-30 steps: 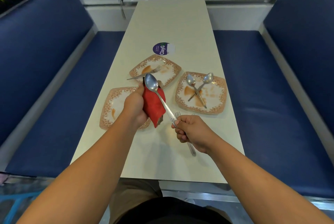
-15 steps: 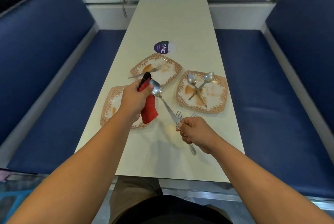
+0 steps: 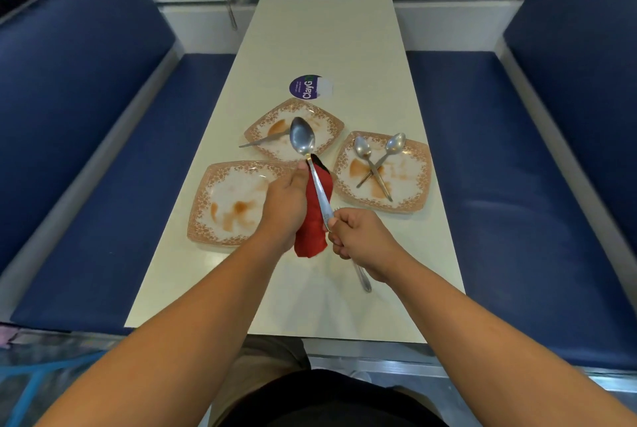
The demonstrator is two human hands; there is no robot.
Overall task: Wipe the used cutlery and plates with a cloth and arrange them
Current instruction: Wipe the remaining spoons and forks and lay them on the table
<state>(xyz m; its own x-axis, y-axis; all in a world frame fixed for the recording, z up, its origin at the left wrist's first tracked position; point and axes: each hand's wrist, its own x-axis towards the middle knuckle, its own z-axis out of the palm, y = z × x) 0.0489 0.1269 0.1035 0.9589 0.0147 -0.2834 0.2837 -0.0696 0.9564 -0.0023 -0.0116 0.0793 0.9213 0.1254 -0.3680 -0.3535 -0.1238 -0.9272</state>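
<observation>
My left hand [image 3: 284,206] grips a red cloth [image 3: 312,219], pinching it against the handle of a metal spoon [image 3: 302,140]. My right hand [image 3: 358,237] holds that spoon by the end of its handle, bowl raised and pointing away from me. Below my right hand lie two forks [image 3: 363,276], mostly hidden on the table. Three square stained plates with orange floral rims sit around: the near-left plate [image 3: 224,182], the far plate [image 3: 331,123] with a fork [image 3: 262,141] on it, and the right plate [image 3: 418,182] holding two crossed spoons [image 3: 375,168].
The long cream table [image 3: 327,40] runs away from me between two blue cushioned benches [image 3: 86,116]. A round purple sticker [image 3: 306,87] lies beyond the plates. The table's near edge is just in front of my lap.
The spoon's bowl has swung up and away from me, and the cloth in my left hand has slid from the bowl down onto the handle. My right hand moved slightly left.
</observation>
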